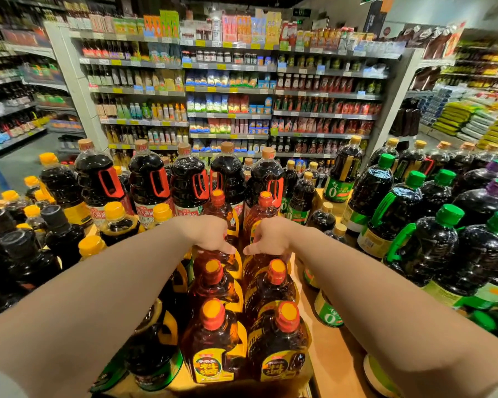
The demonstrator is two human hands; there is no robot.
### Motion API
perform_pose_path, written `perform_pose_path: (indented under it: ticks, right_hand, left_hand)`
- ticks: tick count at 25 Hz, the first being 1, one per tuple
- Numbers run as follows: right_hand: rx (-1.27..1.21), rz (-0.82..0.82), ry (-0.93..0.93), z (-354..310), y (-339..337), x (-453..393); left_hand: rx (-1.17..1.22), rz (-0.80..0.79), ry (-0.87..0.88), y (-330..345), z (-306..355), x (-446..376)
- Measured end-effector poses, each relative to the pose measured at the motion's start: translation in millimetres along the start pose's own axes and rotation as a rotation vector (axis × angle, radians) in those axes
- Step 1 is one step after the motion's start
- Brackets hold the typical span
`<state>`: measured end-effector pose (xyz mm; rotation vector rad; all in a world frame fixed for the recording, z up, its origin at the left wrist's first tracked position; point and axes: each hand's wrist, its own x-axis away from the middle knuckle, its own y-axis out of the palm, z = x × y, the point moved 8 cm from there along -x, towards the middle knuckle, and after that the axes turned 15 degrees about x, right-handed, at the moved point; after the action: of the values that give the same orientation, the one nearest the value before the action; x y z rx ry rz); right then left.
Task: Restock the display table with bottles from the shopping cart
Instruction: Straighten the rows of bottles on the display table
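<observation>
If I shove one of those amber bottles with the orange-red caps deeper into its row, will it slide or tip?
The amber bottles look full, so probably heavy for their size. Tall with narrow necks, they may tip if pushed at the cap; both the left hand and right hand sit high. Tightly packed neighbours should brace them, and the wooden table likely lets them slide.

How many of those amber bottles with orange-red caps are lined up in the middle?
6 caps show, in two columns: left column near, middle, far; right column near, middle, far. The hands may hide two more.

Supermarket aisle, stocked shelves point(227, 90), bottle display table point(332, 349)
</observation>
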<state>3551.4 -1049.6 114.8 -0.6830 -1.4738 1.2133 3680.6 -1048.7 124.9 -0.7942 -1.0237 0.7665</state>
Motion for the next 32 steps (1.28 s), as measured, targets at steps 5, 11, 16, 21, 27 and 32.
perform_pose_path:
  ticks: [5,11,16,21,27,32]
  right_hand:
    - [0.020,0.135,-0.011,12.4,-35.6,-0.8]
    - [0.053,0.442,0.147,45.8,-73.7,-35.8]
    - [-0.076,0.330,0.078,55.7,-42.9,-82.6]
    - [-0.016,0.358,0.111,56.5,-48.1,-105.1]
    - [0.012,0.314,0.092,53.1,-48.9,-108.4]
    - [0.118,0.317,0.079,41.8,-49.9,-94.8]
  left_hand:
    - [0.071,0.286,0.000,-50.6,-1.9,-9.1]
    - [0.051,0.342,-0.089,-74.7,-12.8,-47.5]
    - [-0.028,0.330,-0.104,-68.0,-27.2,-87.1]
    - [-0.064,0.256,-0.139,-68.7,-30.8,-111.9]
    - [0.109,0.170,-0.098,-62.4,-38.4,-118.7]
    - [0.112,0.135,-0.081,-56.4,-34.8,-109.2]
